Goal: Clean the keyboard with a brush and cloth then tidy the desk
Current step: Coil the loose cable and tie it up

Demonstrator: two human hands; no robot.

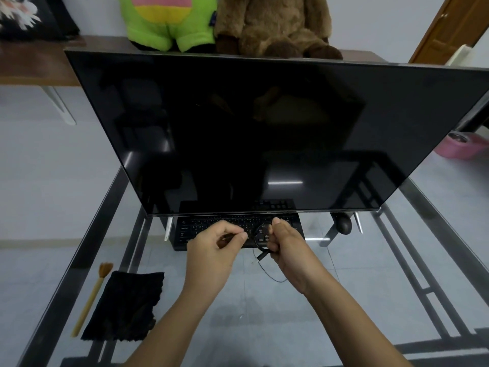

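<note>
A black keyboard [190, 230] lies on the glass desk [264, 308], partly under the bottom edge of a large dark monitor [238, 133]. Both hands hover over its right half. My right hand [287, 247] is closed around coiled loops of the thin black keyboard cable [260, 256], whose plug end sticks out below the fist. My left hand [215, 242] pinches a stretch of the same cable between thumb and fingers. At the desk's front left lie a brush [91, 298] with a pale wooden handle and a black cloth [127, 305], side by side.
A black mouse [344, 225] sits right of the keyboard, under the monitor's corner. White monitor feet stand at both sides. Two plush toys [225, 22] sit on a bench behind. A pink bowl [460, 147] rests on the floor at right.
</note>
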